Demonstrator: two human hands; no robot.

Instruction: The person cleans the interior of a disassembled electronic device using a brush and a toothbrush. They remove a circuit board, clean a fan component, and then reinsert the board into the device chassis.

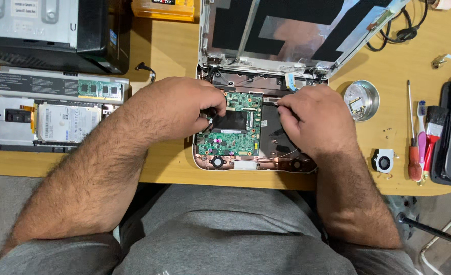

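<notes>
Green circuit board (234, 124) in open laptop base (286, 164) — both hands there.

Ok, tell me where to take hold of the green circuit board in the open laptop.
Probably grip the green circuit board by its long side edges, from above: it lies flat in the laptop base. The left hand sits at its left edge, the right hand to its right.

Your head camera is the only view. It looks almost straight down from above your lap onto the near edge of the wooden bench (174, 168), close enough that your forearms fill the lower half. The bench's far edge is cut off at the top, and its right near corner shows beside the floor.
</notes>
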